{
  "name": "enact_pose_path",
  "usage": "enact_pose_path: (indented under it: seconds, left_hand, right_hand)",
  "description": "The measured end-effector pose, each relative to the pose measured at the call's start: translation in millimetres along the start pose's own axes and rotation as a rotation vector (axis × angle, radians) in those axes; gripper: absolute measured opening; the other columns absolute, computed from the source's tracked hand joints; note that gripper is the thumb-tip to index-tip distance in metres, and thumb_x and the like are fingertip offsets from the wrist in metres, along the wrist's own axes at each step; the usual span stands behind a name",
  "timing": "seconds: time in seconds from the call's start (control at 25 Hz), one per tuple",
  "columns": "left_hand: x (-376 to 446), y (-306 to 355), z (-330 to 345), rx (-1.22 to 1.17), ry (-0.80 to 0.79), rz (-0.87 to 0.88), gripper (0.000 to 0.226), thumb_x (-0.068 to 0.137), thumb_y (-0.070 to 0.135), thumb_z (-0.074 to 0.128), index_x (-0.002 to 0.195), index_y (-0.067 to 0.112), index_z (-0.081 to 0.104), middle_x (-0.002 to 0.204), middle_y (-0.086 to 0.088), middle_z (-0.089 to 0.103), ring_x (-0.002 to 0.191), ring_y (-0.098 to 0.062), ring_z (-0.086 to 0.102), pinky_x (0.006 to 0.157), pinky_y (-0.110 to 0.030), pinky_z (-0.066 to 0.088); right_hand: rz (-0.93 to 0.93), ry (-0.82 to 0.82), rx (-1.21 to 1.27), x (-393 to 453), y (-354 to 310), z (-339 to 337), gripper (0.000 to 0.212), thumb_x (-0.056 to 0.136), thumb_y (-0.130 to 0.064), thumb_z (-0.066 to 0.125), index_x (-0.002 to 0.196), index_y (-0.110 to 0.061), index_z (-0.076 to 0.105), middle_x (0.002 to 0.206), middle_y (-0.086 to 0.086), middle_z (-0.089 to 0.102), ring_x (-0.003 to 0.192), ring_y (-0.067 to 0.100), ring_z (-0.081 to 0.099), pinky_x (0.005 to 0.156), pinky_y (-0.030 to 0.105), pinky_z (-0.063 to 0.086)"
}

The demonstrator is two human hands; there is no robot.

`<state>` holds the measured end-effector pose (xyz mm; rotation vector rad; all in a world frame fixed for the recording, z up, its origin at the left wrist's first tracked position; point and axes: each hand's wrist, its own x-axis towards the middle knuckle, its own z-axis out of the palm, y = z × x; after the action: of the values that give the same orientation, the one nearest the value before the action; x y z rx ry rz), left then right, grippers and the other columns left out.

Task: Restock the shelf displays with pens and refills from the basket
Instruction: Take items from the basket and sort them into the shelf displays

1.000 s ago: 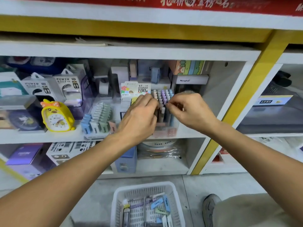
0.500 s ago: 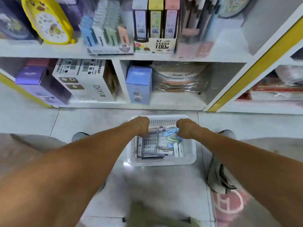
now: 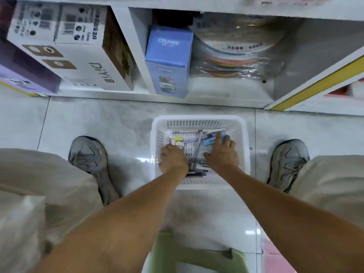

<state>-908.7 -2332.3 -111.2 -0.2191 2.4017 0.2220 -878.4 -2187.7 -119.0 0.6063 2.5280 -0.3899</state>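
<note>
A white plastic basket point(image 3: 197, 118) stands on the floor tiles between my feet. Inside lie several pens, among them a purple pen point(image 3: 199, 145), and flat refill packs. My left hand point(image 3: 173, 159) is down in the basket's left half, its fingers curled on a small yellow-topped pack point(image 3: 177, 141). Over the right half, my right hand point(image 3: 221, 152) has its fingers spread, resting on a blue refill pack point(image 3: 210, 142). The shelf's bottom compartment point(image 3: 226, 93) lies just beyond the basket; the pen displays higher up are out of view.
On the bottom shelf stand a blue CRUHRE box point(image 3: 169, 56), a white DiYi box point(image 3: 78, 56) and a plastic-wrapped coloured stack point(image 3: 240, 56). My grey shoes point(image 3: 88, 154) point(image 3: 288, 160) flank the basket. A green stool point(image 3: 197, 257) is under me.
My hands left the pen display on the upper shelf and dropped into the basket. My view tilted down to the floor. The left hand has closed on a yellow-topped pack.
</note>
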Motion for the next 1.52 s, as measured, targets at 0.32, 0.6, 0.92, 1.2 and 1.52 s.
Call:
enact_pose_path:
  seconds: [0.32, 0.6, 0.92, 1.2, 1.52]
  left_hand:
    - [17, 7, 3, -0.096, 0.077, 0.177, 0.064, 0.079, 0.029, 0.075, 0.126, 0.003, 0.040, 0.123, -0.018, 0.050, 0.113, -0.033, 0.050, 0.092, -0.039, 0.047]
    - [12, 27, 4, -0.483, -0.127, 0.185, 0.035, 0.076, 0.022, 0.074, 0.103, 0.013, 0.054, 0.093, -0.007, 0.064, 0.082, -0.025, 0.067, 0.068, -0.039, 0.058]
    - [22, 30, -4, -0.658, -0.299, 0.061, 0.033, 0.062, 0.016, 0.080, 0.091, 0.014, 0.064, 0.083, -0.007, 0.071, 0.071, -0.019, 0.071, 0.058, -0.035, 0.061]
    - [21, 22, -13, -0.807, -0.209, 0.083, 0.021, 0.069, 0.003, 0.075, 0.085, 0.016, 0.071, 0.071, -0.006, 0.073, 0.054, -0.014, 0.070, 0.046, -0.027, 0.057]
    - [-7, 13, -88, -0.674, -0.335, 0.307, 0.018, 0.084, 0.007, 0.066, 0.101, 0.001, 0.062, 0.072, -0.011, 0.071, 0.054, -0.019, 0.069, 0.044, -0.028, 0.053]
  right_hand:
    - [-0.119, 0.137, 0.227, 0, -2, 18, 0.069, 0.080, -0.004, 0.067, 0.143, -0.008, 0.040, 0.126, 0.018, 0.045, 0.111, 0.034, 0.047, 0.086, 0.041, 0.049]
    - [-0.050, 0.006, 0.659, -10, -12, 18, 0.075, 0.075, 0.014, 0.058, 0.142, -0.018, 0.050, 0.125, 0.012, 0.056, 0.107, 0.030, 0.059, 0.089, 0.042, 0.054]
    - [0.237, -0.347, 1.453, -9, -7, -2, 0.064, 0.068, 0.028, 0.034, 0.116, -0.005, 0.063, 0.098, 0.021, 0.068, 0.072, 0.028, 0.063, 0.055, 0.030, 0.050]
    - [0.115, -0.318, 1.344, 2, -11, -13, 0.043, 0.084, 0.024, 0.052, 0.114, -0.005, 0.058, 0.091, 0.021, 0.074, 0.067, 0.026, 0.071, 0.060, 0.032, 0.057]
    - [0.015, -0.178, 0.922, -5, 12, -109, 0.013, 0.086, 0.005, 0.073, 0.098, 0.005, 0.071, 0.082, 0.017, 0.070, 0.052, 0.014, 0.068, 0.054, 0.020, 0.056]
